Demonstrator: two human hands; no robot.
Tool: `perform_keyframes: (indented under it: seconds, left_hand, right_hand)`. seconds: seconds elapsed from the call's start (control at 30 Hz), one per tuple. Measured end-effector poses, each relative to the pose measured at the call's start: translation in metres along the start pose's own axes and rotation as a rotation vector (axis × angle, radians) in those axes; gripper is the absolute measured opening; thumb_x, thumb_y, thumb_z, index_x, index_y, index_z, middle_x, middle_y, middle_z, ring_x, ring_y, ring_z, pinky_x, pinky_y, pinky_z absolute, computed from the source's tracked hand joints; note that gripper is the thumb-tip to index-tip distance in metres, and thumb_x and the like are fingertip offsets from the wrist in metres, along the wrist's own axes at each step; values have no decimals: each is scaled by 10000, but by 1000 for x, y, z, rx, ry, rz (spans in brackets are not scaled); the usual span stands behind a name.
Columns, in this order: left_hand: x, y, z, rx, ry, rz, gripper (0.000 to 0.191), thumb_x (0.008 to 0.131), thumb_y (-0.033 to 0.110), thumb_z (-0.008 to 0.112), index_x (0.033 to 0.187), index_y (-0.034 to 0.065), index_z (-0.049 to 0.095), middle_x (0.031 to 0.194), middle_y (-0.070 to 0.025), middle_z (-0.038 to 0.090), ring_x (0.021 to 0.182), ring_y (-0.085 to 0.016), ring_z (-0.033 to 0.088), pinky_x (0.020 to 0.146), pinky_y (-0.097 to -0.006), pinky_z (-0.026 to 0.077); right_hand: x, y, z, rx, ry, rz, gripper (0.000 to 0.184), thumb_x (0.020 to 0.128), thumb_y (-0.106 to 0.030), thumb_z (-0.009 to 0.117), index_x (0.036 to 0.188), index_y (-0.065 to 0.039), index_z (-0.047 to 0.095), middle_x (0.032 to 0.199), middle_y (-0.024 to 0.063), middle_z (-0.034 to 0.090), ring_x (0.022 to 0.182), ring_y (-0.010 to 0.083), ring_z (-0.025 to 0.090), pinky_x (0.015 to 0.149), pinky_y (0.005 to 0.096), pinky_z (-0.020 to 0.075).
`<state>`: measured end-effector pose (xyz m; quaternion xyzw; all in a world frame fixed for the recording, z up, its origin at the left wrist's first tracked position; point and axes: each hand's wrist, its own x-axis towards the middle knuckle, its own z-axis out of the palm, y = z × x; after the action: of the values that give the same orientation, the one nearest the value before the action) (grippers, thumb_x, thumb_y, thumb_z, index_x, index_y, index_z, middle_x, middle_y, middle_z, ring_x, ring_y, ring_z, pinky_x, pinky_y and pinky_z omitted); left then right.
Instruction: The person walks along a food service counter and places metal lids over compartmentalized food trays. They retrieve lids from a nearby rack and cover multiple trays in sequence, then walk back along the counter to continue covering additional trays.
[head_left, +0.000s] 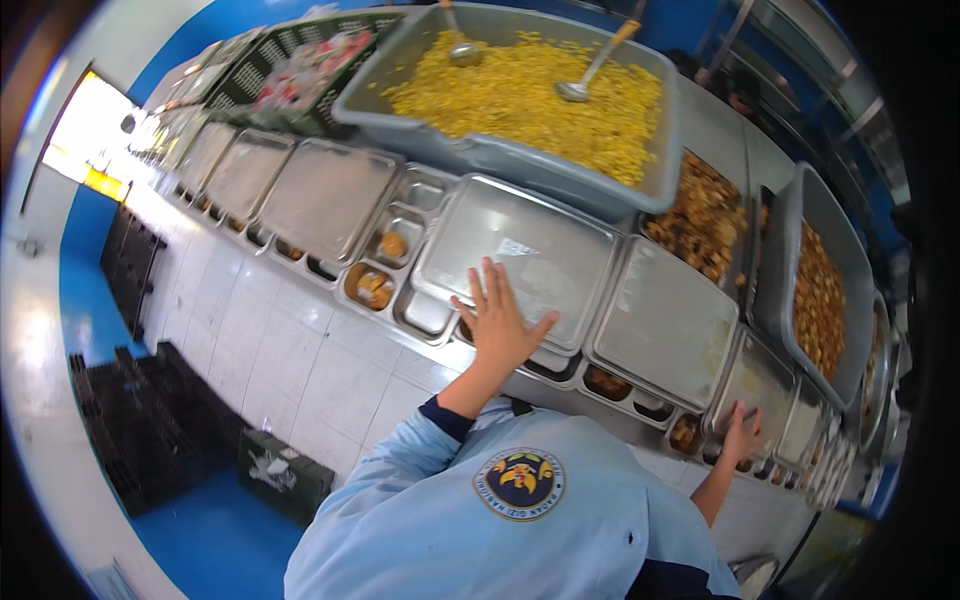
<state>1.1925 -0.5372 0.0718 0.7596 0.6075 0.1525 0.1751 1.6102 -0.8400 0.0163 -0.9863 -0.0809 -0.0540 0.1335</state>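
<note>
My left hand (496, 326) is spread palm down at the near edge of a steel lid (525, 255), fingers apart and holding nothing. Under that lid, compartments of a steel meal tray peek out. Just left of it, an uncovered compartment tray (424, 307) shows an orange round piece of food (394, 244) and brown pieces of food (373, 290). Farther right, my right hand (742, 433) rests at another steel lid (759, 379), its fingers slightly apart with nothing seen in them. Between the hands lies a further lid (664, 322) over a tray.
Beyond the tray row stand a grey tub (420, 142) of yellow food with two ladles (574, 90), a pan of brown food (701, 217) and a second grey tub (776, 277). A green crate (322, 120) is at left. Black pallets (157, 435) and a dark crate (281, 476) lie on the floor.
</note>
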Motion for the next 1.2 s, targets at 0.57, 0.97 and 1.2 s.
perform_keyframes:
  seconds: [0.57, 0.97, 1.2]
  left_hand:
    - [0, 5, 10, 172, -13, 73, 1075, 739, 681, 527, 1400, -68, 131, 1484, -223, 83, 1371, -404, 2, 1014, -650, -18]
    - [0, 6, 15, 219, -35, 29, 1071, 728, 692, 535, 1417, -22, 131, 1502, -170, 61, 1383, -364, -6, 1018, -646, -34]
    - [1, 6, 12, 182, -67, 57, 1098, 730, 700, 523, 1402, -68, 116, 1495, -198, 48, 1380, -376, -31, 1006, -655, -46]
  right_hand:
    - [-24, -7, -24, 477, 213, 399, 1024, 676, -529, 713, 1412, -50, 187, 1406, 313, 178, 1305, 436, 206, 1061, 478, 216]
    - [7, 43, -1, 1129, 225, 606, 669, 744, -99, 706, 1290, 50, 350, 1155, 177, 532, 988, 251, 563, 843, 351, 454]
    - [7, 47, 15, 1010, 375, 576, 715, 727, -148, 730, 1302, 65, 361, 1214, 211, 507, 1110, 280, 511, 925, 326, 403]
